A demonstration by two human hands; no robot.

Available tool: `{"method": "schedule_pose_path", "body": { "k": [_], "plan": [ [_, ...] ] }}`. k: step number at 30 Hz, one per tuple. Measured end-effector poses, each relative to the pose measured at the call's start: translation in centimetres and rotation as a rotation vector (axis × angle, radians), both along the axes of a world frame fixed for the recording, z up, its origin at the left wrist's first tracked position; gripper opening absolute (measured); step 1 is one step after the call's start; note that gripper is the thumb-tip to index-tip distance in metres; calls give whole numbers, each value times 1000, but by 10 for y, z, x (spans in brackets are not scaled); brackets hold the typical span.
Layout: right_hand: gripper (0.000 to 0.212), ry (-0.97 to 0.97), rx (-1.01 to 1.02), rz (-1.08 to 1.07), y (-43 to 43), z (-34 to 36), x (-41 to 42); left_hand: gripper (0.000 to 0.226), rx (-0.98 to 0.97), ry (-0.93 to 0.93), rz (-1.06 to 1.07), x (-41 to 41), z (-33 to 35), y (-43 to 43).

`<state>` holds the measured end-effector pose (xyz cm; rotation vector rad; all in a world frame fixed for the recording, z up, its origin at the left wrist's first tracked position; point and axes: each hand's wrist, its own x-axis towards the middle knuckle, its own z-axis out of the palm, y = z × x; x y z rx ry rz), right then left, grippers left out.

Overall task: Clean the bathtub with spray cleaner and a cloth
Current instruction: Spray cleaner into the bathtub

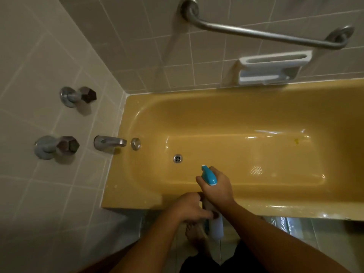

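A yellow bathtub point(236, 119) fills the middle and right of the head view, with a small dark speck point(296, 141) on its floor at the right. Over the tub's near rim my right hand point(217, 187) grips the neck of a spray bottle point(216, 225), whose blue trigger head point(208, 175) points toward the drain point(177, 158). My left hand point(192, 208) holds the white bottle body lower down, fingers curled round it. No cloth is in view.
A spout point(110, 142), an overflow plate point(135, 143) and two dark faucet knobs point(68, 145) sit on the left tiled wall. A metal grab bar point(262, 33) and a white soap dish point(271, 68) hang on the far wall. My bare foot point(194, 236) stands on the floor tiles.
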<state>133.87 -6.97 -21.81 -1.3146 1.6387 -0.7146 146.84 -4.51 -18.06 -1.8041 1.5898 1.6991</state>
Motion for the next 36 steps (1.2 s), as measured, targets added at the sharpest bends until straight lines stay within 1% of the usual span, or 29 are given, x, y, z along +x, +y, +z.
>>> {"method": "schedule_pose_path", "body": {
  "k": [4, 8, 11, 14, 18, 20, 22, 24, 27, 28, 31, 35, 36],
  "plan": [
    [31, 18, 64, 25, 11, -2, 41, 54, 1, 5, 55, 37, -3, 18],
    [28, 47, 70, 59, 13, -2, 63, 69, 29, 29, 98, 60, -6, 30],
    [34, 56, 98, 76, 14, -1, 75, 69, 6, 24, 88, 72, -3, 33],
    [30, 81, 103, 69, 15, -2, 83, 75, -4, 17, 66, 79, 1, 34],
    [32, 69, 129, 65, 14, -3, 91, 66, -5, 7, 35, 85, 6, 30],
    [31, 75, 110, 43, 14, -4, 91, 67, -19, 8, 12, 86, 6, 28],
    [34, 67, 70, 14, 14, -5, 88, 72, -32, 7, 0, 85, 7, 26],
    [36, 54, 71, -11, 16, -3, 85, 72, -40, 5, -18, 83, 5, 23],
    [39, 56, 8, -59, 17, -1, 74, 77, -67, -12, -110, 76, 6, 14],
    [40, 57, -4, -76, 17, -1, 70, 76, -72, -9, -129, 72, 6, 10],
    [36, 35, 54, -131, 15, 0, 57, 64, -56, 5, -157, 60, 8, 0],
    [35, 57, 52, -198, 13, 3, 33, 76, -65, 16, -259, 40, 4, -10],
    [36, 56, 84, -227, 13, 4, 27, 75, -65, 20, -270, 34, 3, -12]
  ]
}}
